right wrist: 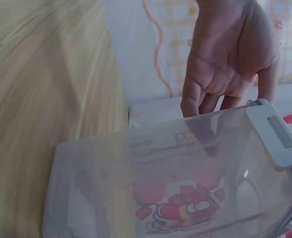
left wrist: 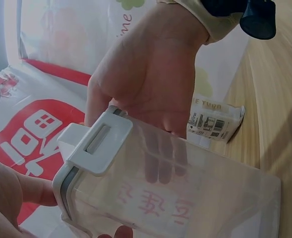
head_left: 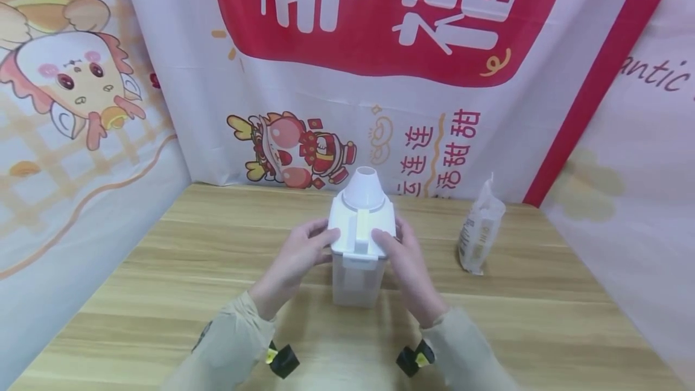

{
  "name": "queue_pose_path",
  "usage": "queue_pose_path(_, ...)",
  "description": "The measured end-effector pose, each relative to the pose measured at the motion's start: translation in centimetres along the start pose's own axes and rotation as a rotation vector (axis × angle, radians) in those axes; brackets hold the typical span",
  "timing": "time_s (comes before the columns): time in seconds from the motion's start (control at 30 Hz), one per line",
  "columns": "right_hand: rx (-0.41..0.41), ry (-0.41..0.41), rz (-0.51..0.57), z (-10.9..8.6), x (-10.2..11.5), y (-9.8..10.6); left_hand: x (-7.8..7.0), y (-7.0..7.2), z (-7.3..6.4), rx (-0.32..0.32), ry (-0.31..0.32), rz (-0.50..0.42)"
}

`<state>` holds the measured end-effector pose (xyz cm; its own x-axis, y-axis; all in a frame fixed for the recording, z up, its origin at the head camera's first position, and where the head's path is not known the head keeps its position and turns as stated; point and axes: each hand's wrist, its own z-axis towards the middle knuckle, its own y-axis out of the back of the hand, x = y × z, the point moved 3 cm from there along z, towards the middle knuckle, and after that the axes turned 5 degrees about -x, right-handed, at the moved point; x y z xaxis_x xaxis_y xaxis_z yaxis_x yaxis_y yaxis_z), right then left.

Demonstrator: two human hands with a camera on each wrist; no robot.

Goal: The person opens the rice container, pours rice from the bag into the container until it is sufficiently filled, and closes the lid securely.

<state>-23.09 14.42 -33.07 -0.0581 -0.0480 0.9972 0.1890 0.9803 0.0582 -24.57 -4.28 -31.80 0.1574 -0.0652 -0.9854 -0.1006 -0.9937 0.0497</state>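
A clear plastic storage container [head_left: 355, 285] stands upright in the middle, with a white lid [head_left: 347, 222] and a white cone-shaped cap [head_left: 364, 190] on top. My left hand [head_left: 297, 258] holds its left side, thumb on the lid's edge. On the opposite side, my right hand [head_left: 409, 264] holds it likewise, thumb on the lid near the raised handle. Through the clear wall in the left wrist view, fingers of the right hand [left wrist: 146, 74] show along the far side, near a white clip [left wrist: 100, 143]. The right wrist view shows the left hand [right wrist: 230, 54] behind the container [right wrist: 96, 173].
A white printed packet [head_left: 480, 231] stands on the wooden table [head_left: 217, 246], right of the container. Printed cloth [head_left: 190, 77] hangs behind the table and along both sides.
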Motion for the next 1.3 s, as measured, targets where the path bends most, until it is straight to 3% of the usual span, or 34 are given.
queue_pose_path(0.37, -0.021, 0.050, 0.036, -0.3, -0.4, -0.1, 0.4, 0.6, 0.7, 0.033, -0.051, -0.034)
queue_pose_path(0.53, -0.015, 0.044, 0.039, -0.3, -0.4, 0.0, 0.6, 0.9, 1.2, 0.069, -0.029, -0.047)
queue_pose_path(0.73, -0.009, 0.029, 0.033, -0.3, -0.4, 0.0, 0.7, 1.4, 2.0, 0.100, 0.017, -0.072)
queue_pose_path(0.97, -0.009, 0.025, 0.036, -0.3, -0.5, 0.1, 0.9, 1.9, 2.8, 0.160, 0.106, -0.197)
queue_pose_path(1.13, -0.006, 0.007, 0.029, -0.2, -0.4, 0.0, 0.9, 2.5, 3.3, 0.163, 0.175, -0.277)
queue_pose_path(1.3, -0.009, -0.002, 0.033, -0.1, -0.3, 0.0, 0.7, 2.6, 3.7, 0.172, 0.211, -0.291)
